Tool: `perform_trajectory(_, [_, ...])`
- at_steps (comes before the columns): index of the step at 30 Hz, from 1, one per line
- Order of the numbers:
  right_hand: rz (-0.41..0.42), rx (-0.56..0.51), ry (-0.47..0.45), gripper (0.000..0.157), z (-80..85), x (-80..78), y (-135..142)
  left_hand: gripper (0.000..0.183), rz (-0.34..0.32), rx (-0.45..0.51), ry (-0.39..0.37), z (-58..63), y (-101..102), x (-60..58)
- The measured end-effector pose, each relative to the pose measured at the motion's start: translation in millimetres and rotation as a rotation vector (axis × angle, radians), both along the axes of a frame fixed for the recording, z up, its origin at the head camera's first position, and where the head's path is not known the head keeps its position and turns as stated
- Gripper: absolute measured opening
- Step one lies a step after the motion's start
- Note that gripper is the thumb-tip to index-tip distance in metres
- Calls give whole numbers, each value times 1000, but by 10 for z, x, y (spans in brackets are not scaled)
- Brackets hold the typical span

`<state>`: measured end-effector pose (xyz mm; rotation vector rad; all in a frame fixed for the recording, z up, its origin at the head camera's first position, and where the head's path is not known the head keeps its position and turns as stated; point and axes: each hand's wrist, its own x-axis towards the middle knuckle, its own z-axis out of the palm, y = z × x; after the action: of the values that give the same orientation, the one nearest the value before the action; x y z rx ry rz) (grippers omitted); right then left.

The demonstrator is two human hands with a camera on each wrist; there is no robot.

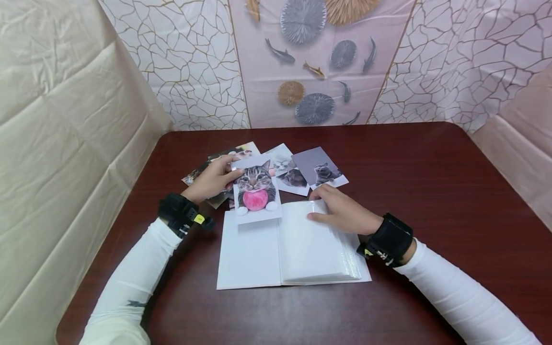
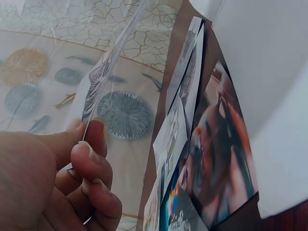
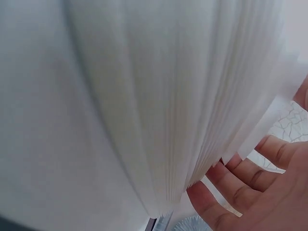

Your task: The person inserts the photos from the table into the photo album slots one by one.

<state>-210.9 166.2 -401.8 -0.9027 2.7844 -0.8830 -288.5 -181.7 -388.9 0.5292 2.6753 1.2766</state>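
Observation:
My left hand [image 1: 214,178] pinches a photo of a tabby cat with a pink heart [image 1: 257,189] by its left edge. In the left wrist view that photo stands nearly edge-on between thumb and fingertips. It hangs over the left side of an open white photo album [image 1: 250,254]. My right hand [image 1: 347,211] is at the upper right of the album's clear-sleeved pages [image 1: 308,244], thumb on top. In the right wrist view its fingers [image 3: 236,185] reach behind the page edges, and the pages fan out beside them.
Behind the album lie a grey cat photo [image 1: 312,165], other cat photos [image 1: 293,179] and an overlapping pile of photos [image 1: 250,149] partly hidden by my left hand. The dark red table [image 1: 414,167] meets a patterned cloth backdrop [image 1: 310,72] at its far edge.

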Motion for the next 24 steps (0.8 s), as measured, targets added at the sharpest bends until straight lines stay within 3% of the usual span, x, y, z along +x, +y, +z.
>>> perform_trajectory(15, [23, -49, -61, 40, -33, -82, -6, 44, -42, 106, 5, -25, 251, -113])
perform_trajectory(24, [12, 0, -79, 50, -32, -95, 8, 28, -73, 117, 32, 2, 396, -185])
